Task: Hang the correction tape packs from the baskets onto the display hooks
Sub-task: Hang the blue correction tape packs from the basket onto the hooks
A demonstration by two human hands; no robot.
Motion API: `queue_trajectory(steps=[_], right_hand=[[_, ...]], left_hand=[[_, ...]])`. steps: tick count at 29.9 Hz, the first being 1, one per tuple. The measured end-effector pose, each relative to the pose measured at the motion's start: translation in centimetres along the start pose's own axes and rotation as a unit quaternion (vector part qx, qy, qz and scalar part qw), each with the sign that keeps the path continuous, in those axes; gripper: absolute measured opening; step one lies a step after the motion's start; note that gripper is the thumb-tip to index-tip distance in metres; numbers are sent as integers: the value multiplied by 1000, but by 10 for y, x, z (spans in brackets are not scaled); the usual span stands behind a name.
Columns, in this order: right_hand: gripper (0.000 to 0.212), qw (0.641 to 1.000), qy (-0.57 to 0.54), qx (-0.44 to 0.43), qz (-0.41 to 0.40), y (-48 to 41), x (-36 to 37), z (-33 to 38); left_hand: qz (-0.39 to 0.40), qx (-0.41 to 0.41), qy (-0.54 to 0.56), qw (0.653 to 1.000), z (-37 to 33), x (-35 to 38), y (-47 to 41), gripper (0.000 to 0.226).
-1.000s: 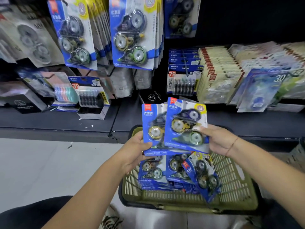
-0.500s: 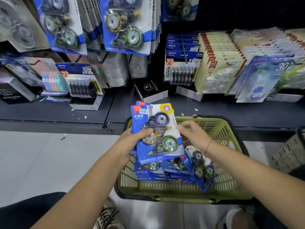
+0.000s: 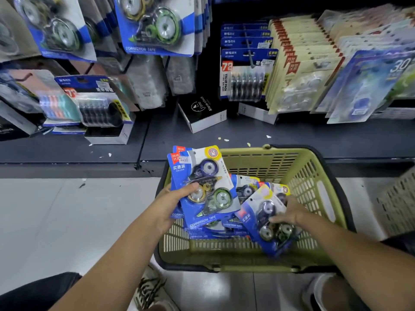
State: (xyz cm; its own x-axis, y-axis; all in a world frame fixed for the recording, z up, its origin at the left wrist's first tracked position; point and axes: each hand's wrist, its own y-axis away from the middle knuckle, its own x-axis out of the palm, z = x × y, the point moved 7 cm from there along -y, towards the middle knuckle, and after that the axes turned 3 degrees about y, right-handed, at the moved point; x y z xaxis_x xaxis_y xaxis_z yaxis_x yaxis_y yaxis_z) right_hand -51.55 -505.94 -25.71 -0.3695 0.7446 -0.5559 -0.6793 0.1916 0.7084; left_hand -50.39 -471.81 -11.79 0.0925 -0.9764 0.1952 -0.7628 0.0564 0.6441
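Observation:
An olive-green basket (image 3: 314, 176) stands on the floor below the shelf with several blue correction tape packs (image 3: 226, 227) lying in it. My left hand (image 3: 173, 203) grips a small stack of packs (image 3: 202, 182) over the basket's left side, thumb on the front card. Inside the basket, on the right, my right hand (image 3: 289, 213) closes on a tilted pack (image 3: 265, 218). Above, more of the same packs hang from display hooks (image 3: 155, 25), a second row (image 3: 58, 30) to their left.
A dark shelf ledge (image 3: 247, 135) runs behind the basket, holding a black alarm clock box (image 3: 202, 113) and tape value packs (image 3: 98, 106). Other carded goods (image 3: 303, 70) hang at right. A pale second basket (image 3: 397, 198) sits at the right edge. My shoes show below.
My right hand let go of the raised packs and dropped into the basket onto a tilted pack. My left hand kept the stack and lowered it. The view tilted downward.

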Motion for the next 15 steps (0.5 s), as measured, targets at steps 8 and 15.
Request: queue_trajectory(steps=[8, 15], right_hand=[[16, 976, -74, -203, 32, 43, -78, 112], [28, 882, -393, -229, 120, 100, -94, 169]], left_hand=[[-38, 26, 42, 998, -6, -9, 0, 24], [3, 23, 58, 998, -7, 6, 7, 46]])
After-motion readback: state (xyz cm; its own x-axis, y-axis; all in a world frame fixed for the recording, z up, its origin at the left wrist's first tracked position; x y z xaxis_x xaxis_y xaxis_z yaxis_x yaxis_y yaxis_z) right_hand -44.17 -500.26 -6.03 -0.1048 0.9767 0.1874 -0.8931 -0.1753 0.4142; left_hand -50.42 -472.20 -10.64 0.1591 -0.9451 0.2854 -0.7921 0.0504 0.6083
